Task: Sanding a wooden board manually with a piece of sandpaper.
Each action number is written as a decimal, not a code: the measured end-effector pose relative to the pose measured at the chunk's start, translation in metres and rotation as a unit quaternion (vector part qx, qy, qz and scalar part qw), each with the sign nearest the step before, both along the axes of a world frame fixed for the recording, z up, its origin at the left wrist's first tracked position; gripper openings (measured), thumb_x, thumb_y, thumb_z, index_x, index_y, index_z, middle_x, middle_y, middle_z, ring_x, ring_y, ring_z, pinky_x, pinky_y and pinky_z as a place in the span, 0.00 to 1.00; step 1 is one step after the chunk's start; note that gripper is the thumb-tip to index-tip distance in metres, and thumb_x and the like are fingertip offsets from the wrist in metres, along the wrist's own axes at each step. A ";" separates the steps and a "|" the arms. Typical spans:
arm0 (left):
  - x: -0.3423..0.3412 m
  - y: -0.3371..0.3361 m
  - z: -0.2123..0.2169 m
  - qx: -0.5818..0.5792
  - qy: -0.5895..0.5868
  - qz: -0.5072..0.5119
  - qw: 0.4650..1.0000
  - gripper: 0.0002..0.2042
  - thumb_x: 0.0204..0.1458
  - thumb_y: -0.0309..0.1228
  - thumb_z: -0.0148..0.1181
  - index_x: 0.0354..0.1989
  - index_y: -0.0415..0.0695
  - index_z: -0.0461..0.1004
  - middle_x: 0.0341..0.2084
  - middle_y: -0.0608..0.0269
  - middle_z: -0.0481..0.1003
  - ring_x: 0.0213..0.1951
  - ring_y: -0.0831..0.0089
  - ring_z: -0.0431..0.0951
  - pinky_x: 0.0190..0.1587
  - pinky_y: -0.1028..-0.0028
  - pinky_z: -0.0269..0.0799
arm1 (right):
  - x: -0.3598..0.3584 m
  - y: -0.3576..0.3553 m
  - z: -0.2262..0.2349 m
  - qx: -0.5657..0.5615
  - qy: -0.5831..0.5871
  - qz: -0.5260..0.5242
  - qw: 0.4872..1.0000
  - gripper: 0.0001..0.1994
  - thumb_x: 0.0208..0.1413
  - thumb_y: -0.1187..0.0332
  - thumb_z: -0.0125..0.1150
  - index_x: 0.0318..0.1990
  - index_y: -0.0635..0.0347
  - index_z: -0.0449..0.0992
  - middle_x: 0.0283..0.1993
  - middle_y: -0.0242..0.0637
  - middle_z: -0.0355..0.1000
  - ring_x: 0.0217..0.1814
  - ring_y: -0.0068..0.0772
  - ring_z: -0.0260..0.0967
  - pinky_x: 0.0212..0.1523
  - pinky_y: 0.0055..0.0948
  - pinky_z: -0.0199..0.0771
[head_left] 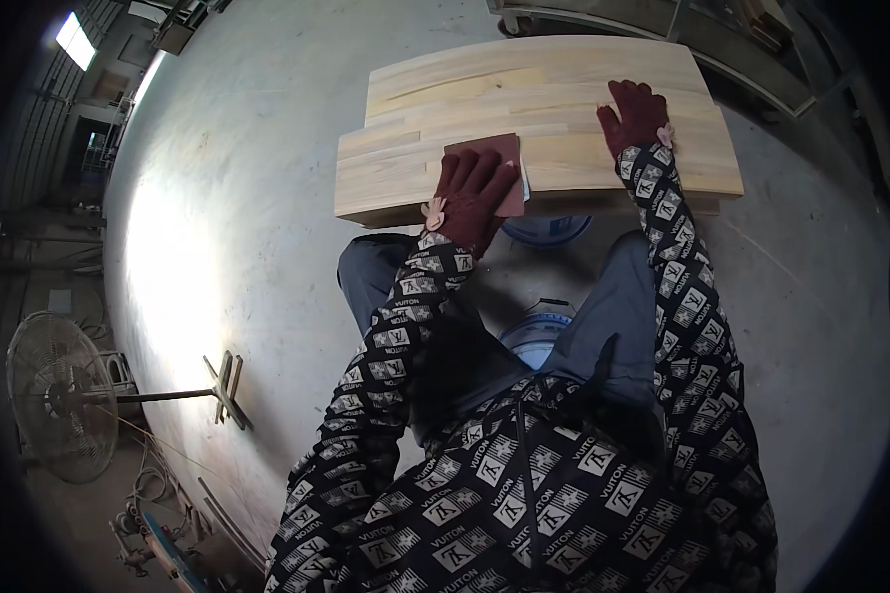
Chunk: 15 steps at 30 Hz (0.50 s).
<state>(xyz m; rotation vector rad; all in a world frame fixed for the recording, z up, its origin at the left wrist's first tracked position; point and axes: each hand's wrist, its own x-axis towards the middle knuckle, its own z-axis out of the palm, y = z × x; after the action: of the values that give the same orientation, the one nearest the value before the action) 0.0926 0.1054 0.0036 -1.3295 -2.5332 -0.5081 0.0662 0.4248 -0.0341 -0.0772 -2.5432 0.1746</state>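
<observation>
1. A pale laminated wood panel (564,138) lies flat in front of the seated person, its top made of joined strips with darker streaks and a small knot near the far edge. Its left outline has a step in it; whether this is one piece or two cannot be told.
2. The left hand (475,198), in a dark red knitted glove, lies palm down over a reddish-brown sheet of sandpaper (502,142) on the near part of the panel, left of its middle. The fingers are slightly spread across the sheet; whether the thumb grips it is hidden.
3. The right hand (638,117), gloved alike, rests on the right part of the panel with fingers extended, the thumb held away from them and nothing grasped. The two hands are well apart.
4. Black-and-white patterned sleeves (687,287) reach toward the panel from its near side, and dark trousers (366,272) show at its near edge, knees apart.
5. A blue bucket (554,229) is partly visible beneath the panel's near edge; another blue container (536,341) shows between the legs, nearer the person than the panel.
6. A pedestal fan (64,395) stands well to the panel's left, and a metal-framed cart (613,25) stands beyond its far edge.
</observation>
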 end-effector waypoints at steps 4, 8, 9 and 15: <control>-0.003 -0.081 -0.010 -0.032 0.008 0.155 0.987 0.30 0.42 0.30 0.66 0.59 0.41 0.70 0.59 0.45 0.68 0.60 0.43 0.65 0.64 0.47 0.57 | -0.001 -0.001 -0.005 0.005 0.047 -0.002 0.999 0.22 0.57 0.55 0.62 0.55 0.55 0.75 0.53 0.37 0.73 0.57 0.41 0.67 0.59 0.46 0.63; -0.050 -0.116 -0.027 0.027 0.011 0.358 0.933 0.20 0.54 0.38 0.57 0.54 0.46 0.77 0.57 0.48 0.71 0.59 0.45 0.66 0.64 0.48 0.55 | 0.000 -0.003 -0.009 -0.009 0.007 -0.032 0.999 0.21 0.57 0.55 0.62 0.54 0.55 0.75 0.52 0.37 0.74 0.57 0.41 0.67 0.58 0.45 0.63; -0.059 -0.100 -0.029 0.008 -0.006 0.388 0.922 0.19 0.55 0.40 0.56 0.52 0.47 0.78 0.56 0.48 0.71 0.59 0.45 0.66 0.64 0.48 0.55 | 0.000 -0.003 -0.008 -0.002 0.042 -0.025 0.999 0.20 0.57 0.56 0.62 0.54 0.55 0.75 0.51 0.36 0.74 0.57 0.41 0.67 0.58 0.45 0.64; -0.028 0.134 -0.027 0.119 0.073 0.081 0.987 0.20 0.49 0.41 0.60 0.50 0.49 0.75 0.50 0.49 0.70 0.57 0.46 0.65 0.62 0.47 0.55 | -0.009 0.002 -0.002 -0.019 -0.034 -0.010 0.999 0.21 0.55 0.59 0.64 0.55 0.55 0.75 0.55 0.39 0.75 0.58 0.44 0.69 0.56 0.45 0.67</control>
<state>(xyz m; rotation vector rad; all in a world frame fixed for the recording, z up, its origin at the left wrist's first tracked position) 0.0645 0.2397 -0.0233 -1.0273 -2.3512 -0.6313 0.0571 0.4273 -0.0366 -0.1262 -2.6068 0.2153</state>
